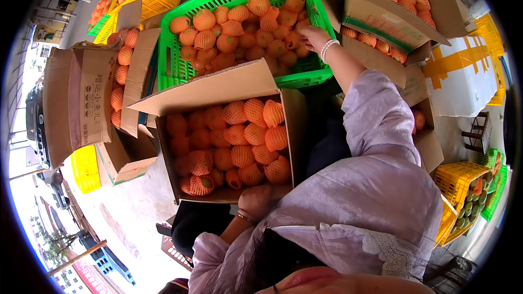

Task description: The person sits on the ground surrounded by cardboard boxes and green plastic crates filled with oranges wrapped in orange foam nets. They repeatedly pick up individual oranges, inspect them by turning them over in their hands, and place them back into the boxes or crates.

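My right hand (315, 40), with a pearl bracelet on its wrist, reaches into the right end of a green plastic crate (327, 12). Its fingertips touch the round fruits in orange foam nets (245, 41) there; whether they grip one is unclear. Closer to me, an open cardboard box (292, 130) holds rows of similar netted fruits (239, 155), and its far flap stands up against the crate. My left hand (256, 202) lies at the near edge of this box, a thin bangle at the wrist. Its fingers are partly hidden in shadow.
Left stands a cardboard box with raised flaps (90, 98) and netted fruits, above an open carton (130, 151). Boxes of netted fruit (388, 20) are stacked at far right, beside a taped white foam box (459, 77). A yellow crate (453, 179) with green fruits stands at right.
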Available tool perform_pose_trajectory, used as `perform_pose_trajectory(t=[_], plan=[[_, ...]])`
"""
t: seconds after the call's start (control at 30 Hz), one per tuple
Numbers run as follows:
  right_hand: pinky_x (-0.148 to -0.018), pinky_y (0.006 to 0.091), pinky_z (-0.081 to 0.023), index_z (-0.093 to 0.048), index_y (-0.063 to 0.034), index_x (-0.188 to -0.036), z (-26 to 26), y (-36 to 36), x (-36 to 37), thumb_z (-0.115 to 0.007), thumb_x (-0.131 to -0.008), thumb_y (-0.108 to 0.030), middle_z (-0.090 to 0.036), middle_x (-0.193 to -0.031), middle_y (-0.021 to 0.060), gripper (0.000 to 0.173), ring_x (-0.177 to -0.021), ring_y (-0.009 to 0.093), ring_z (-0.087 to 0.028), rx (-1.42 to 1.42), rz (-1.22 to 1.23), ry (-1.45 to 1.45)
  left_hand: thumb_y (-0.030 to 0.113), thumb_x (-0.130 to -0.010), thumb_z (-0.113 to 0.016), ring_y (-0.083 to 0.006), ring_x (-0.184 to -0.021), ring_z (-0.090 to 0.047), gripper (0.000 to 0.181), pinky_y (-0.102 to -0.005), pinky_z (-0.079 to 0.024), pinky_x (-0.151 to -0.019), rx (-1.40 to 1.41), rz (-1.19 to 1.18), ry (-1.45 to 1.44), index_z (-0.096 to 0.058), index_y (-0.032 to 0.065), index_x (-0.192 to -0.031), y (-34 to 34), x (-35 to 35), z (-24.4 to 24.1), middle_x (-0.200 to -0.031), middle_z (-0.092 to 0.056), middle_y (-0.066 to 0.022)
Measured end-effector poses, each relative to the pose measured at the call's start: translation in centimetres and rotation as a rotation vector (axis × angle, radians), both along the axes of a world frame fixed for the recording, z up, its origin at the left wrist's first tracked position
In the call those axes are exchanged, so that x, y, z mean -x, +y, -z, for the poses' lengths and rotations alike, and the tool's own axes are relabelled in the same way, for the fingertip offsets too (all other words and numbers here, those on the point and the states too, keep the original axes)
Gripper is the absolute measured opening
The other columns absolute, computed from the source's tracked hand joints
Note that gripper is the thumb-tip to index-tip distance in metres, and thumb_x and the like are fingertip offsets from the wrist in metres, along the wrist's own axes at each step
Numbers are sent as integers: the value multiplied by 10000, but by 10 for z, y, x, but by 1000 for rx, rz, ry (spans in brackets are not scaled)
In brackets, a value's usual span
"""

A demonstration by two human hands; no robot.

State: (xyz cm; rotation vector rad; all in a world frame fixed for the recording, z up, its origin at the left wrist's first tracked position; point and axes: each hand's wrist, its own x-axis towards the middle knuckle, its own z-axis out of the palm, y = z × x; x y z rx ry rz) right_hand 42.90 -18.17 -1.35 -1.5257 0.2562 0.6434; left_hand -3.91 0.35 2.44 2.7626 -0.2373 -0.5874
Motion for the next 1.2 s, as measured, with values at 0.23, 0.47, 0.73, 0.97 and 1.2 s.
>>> perform_pose_trajectory(t=[0.23,0.47,0.73,0.97,1.2], plan=[[-743,314,-573,-492,8,-1299,88,54,-73,-603,-839,-203,-581,-1228,175,518,-1043,245,-625,478,-318,-271,232,-758,-613,-227,-602,-623,125,-380,-501,-517,150,50,-330,-616,121,-815,11,7,35,-697,-609,-38],[-1092,416,-362,-339,63,-1419,104,97,-128,-688,-762,-447,-410,-1438,268,901,-1325,371,-424,659,-234,-364,232,-757,-609,-224,-602,-622,122,-380,-500,-517,146,75,-214,-617,125,-814,23,3,26,-695,-609,-35],[-1042,427,-410,-335,22,-1422,85,154,-98,-750,-704,-499,-506,-1364,202,979,-1294,347,-451,1192,-381,-502,233,-756,-604,-220,-603,-621,118,-381,-499,-517,149,38,-104,-617,130,-812,18,19,20,-693,-608,-31],[-748,349,-534,-562,-97,-1184,91,99,-123,-687,-778,-565,-654,-1014,83,632,-856,218,-642,185,-48,-133,234,-756,-600,-217,-603,-619,115,-382,-498,-517,155,76,-131,-617,134,-810,23,11,31,-691,-608,-29],[-711,330,-500,-586,-79,-1097,-115,27,24,-449,-880,-674,-619,-915,97,648,-764,202,-588,-935,-87,130,262,-737,-605,-202,-605,-633,113,-363,-497,-511,65,78,-248,-615,158,-778,10,11,30,-689,-622,-20]])
